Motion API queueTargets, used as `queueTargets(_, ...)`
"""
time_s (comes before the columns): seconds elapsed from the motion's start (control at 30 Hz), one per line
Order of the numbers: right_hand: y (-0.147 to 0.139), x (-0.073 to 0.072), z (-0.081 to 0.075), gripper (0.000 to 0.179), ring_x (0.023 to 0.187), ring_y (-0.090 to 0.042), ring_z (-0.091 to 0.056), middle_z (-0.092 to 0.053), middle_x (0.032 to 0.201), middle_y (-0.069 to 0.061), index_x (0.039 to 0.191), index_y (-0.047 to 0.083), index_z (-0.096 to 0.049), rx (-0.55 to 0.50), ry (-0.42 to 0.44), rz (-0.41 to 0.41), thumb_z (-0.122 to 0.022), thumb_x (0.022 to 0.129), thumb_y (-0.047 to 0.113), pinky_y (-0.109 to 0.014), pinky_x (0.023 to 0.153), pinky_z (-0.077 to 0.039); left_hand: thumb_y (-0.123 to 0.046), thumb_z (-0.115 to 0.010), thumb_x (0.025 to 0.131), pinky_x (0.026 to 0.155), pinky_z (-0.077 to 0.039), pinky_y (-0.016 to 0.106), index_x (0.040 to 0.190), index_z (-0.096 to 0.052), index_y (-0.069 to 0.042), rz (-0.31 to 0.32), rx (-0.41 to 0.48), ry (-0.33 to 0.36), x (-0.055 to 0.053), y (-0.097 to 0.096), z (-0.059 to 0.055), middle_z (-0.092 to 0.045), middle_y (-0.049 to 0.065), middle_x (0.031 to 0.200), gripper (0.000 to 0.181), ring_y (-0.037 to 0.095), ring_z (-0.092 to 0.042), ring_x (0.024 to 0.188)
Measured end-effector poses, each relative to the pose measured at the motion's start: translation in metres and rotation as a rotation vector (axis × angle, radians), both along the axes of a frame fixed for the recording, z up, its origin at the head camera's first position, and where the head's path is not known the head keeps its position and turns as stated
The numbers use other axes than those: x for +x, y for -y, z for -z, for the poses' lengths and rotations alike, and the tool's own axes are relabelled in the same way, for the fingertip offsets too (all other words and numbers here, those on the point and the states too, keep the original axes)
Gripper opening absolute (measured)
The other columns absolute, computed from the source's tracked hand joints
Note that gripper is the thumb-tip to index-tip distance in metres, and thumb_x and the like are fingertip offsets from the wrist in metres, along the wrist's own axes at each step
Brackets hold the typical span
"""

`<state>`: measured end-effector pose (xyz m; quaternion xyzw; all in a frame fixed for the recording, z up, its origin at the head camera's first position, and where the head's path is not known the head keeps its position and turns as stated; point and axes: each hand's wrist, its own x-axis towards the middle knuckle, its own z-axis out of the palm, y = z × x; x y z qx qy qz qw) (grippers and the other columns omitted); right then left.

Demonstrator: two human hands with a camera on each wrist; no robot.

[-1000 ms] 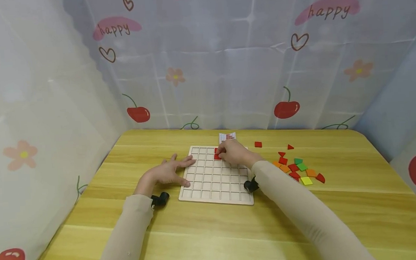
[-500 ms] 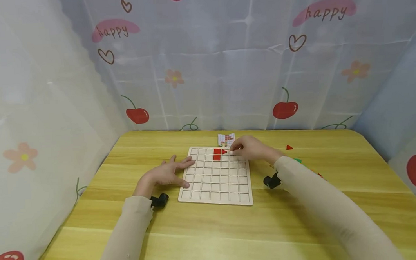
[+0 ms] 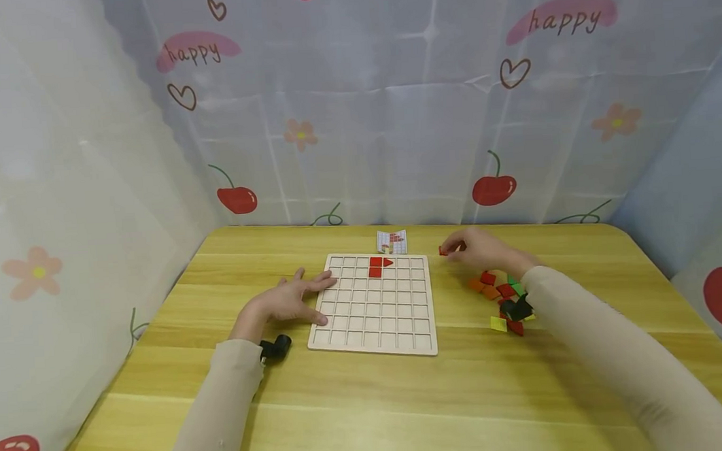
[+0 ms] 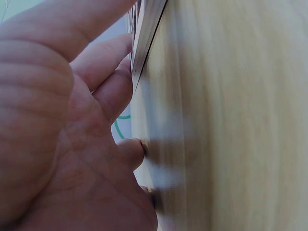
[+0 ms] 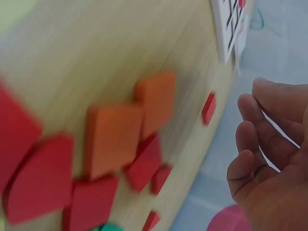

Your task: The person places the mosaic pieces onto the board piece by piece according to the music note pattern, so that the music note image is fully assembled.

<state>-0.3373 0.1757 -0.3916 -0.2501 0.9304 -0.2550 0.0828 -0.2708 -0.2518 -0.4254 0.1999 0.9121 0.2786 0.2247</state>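
Note:
My left hand (image 3: 285,301) lies with spread fingers at the left edge of the wooden grid board (image 3: 366,327), thumb and fingertips touching it. Two red square tiles (image 3: 375,272) sit one above the other in the board's upper cells, and a red triangle tile (image 3: 388,262) points right beside the upper one. Beyond the board's right side, my right hand (image 3: 483,250) reaches over a loose red square tile (image 3: 442,250) on the table. Its fingers are loosely bent and hold nothing; the right wrist view shows that red tile (image 5: 208,108) lying apart from the fingertips.
A small pattern card (image 3: 391,242) stands behind the board. Loose red, orange, green and yellow tiles (image 3: 490,292) are scattered right of the board, partly hidden under the right wrist's camera (image 3: 515,308). A printed curtain (image 3: 355,117) hangs behind the table (image 3: 370,402).
My right hand has left the board and moved right to the loose red square tile. The red triangle, uncovered half a second ago, stays in its cell. My left hand has stayed put.

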Motion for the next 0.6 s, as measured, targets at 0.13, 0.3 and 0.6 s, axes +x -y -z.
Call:
queueTargets(0.13, -0.013, -0.002, 0.002, 0.031, 0.105, -0.033, -0.066, -0.07, 0.123, -0.022, 0.128, -0.004, -0.068, -0.006, 0.001, 0.04, -0.065, 0.1, 0.009, -0.051, 0.094, -0.057, -0.045, -0.083, 0.085, 0.123, 0.013, 0.068, 0.162, -0.032, -0.034, 0.002, -0.012, -0.005, -0.001, 0.001, 0.0, -0.015, -0.014, 0.173, 0.092, 0.041, 0.015, 0.159)
queueTargets(0.3, -0.019, -0.009, 0.007, 0.037, 0.107, -0.034, -0.065, -0.066, 0.131, -0.024, 0.134, -0.003, -0.065, 0.007, 0.027, 0.086, -0.066, 0.1, 0.012, -0.05, 0.095, -0.056, -0.045, -0.083, 0.084, 0.123, 0.012, 0.069, 0.162, -0.033, -0.033, 0.0, -0.012, -0.008, 0.001, 0.002, -0.001, -0.015, -0.012, 0.173, 0.093, 0.042, 0.015, 0.159)
queueTargets(0.6, -0.01, -0.026, 0.019, 0.041, 0.116, -0.035, -0.062, -0.065, 0.135, -0.022, 0.136, 0.001, -0.065, -0.006, 0.085, 0.137, -0.07, 0.096, 0.012, -0.052, 0.105, -0.051, -0.045, -0.083, 0.084, 0.123, 0.013, 0.068, 0.162, -0.034, -0.033, -0.005, -0.006, -0.007, 0.002, 0.0, -0.001, -0.015, -0.013, 0.173, 0.092, 0.041, 0.015, 0.159)
